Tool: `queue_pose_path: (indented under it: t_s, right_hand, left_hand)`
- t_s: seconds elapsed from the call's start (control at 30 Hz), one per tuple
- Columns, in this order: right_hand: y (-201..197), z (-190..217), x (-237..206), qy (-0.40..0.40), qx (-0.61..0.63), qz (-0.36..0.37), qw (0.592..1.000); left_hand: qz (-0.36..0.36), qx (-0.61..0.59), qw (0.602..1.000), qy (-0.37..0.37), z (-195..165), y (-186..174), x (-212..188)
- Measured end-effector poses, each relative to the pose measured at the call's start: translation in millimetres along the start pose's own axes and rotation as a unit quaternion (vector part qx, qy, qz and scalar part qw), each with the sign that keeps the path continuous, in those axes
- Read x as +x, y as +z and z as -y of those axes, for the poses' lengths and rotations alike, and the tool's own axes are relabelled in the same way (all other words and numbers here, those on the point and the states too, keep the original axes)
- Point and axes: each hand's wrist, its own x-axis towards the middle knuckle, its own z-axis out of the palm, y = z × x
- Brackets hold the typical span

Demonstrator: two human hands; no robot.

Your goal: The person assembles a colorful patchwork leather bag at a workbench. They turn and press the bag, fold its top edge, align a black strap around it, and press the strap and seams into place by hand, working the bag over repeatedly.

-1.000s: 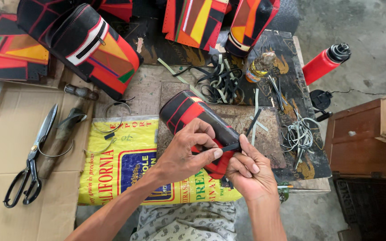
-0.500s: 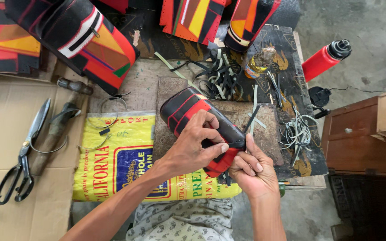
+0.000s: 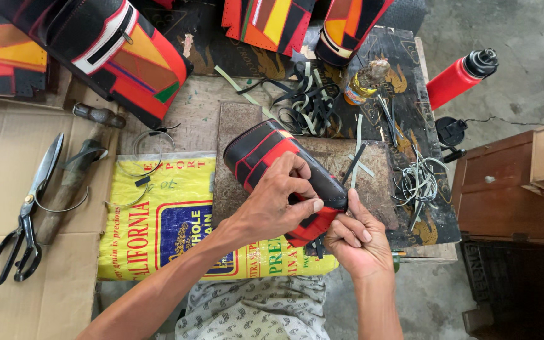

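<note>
Left hand (image 3: 278, 201) clamps over a black-and-red leather case (image 3: 266, 154) lying mid-bench on a worn board (image 3: 385, 170); the right hand (image 3: 357, 242) pinches its near end. Left of them, a yellow sack (image 3: 158, 220) and black scissors (image 3: 23, 220) rest on cardboard (image 3: 7, 157). Right stands a wooden cabinet (image 3: 505, 195) on grey concrete floor (image 3: 524, 38).
</note>
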Motion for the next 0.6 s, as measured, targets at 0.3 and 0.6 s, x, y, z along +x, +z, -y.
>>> queue_pose_path:
  t_s: [0.3,0.6]
  right_hand:
    - [-13.3,-28.3,3.9,-0.140,-0.174,0.023,0.974]
    - [-4.4,-74.7,17.7,-0.376,-0.283,0.053,0.881]
  left_hand:
    - [-0.021,0.038,0.999,-0.009,0.6,12.8,3.5]
    - [-0.029,0.006,0.999,0.030,13.1,5.0,-8.1]
